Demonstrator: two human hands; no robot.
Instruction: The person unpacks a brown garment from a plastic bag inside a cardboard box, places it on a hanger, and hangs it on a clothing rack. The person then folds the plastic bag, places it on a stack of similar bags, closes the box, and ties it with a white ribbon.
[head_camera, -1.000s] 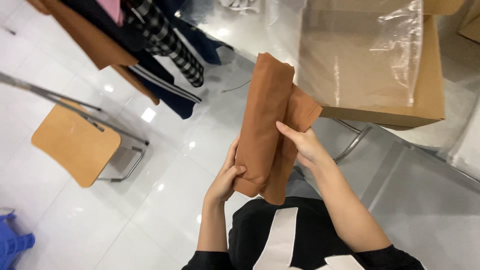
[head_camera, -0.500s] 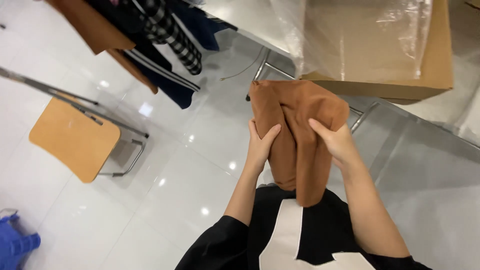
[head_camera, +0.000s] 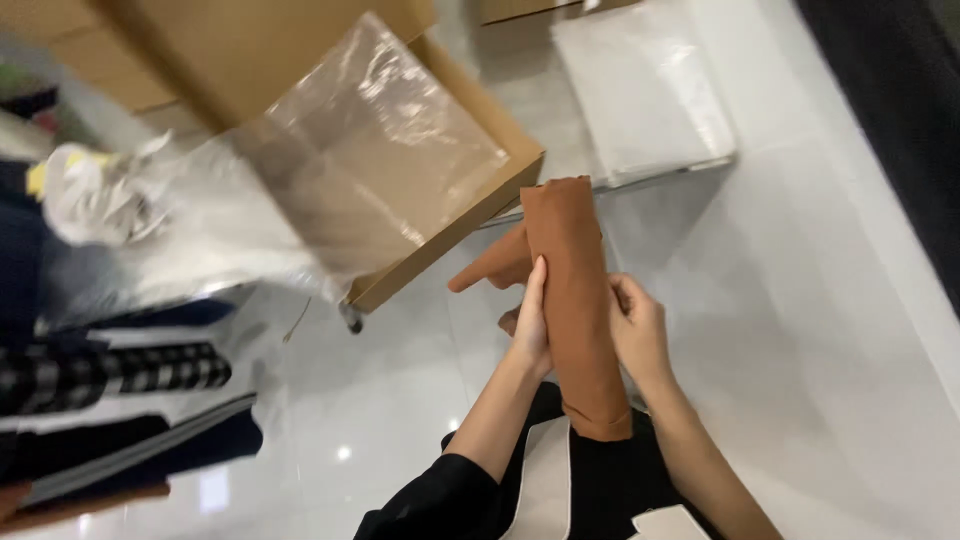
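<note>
A rust-brown folded garment stands upright as a long narrow bundle in front of my body. My left hand presses flat against its left side, fingers pointing up. My right hand grips its right side, fingers curled around the cloth. A loose flap of the same cloth sticks out to the left behind my left hand. Below the bundle I see my black top with white parts.
A cardboard box lined with a clear plastic bag stands at the upper left. Dark and checked clothes hang at the left. A white flat pack lies on the glossy white floor at the top.
The view has swung round, so the box now lies at the left. The garment has gone from a wider fold to a narrow upright bundle held between both hands.
</note>
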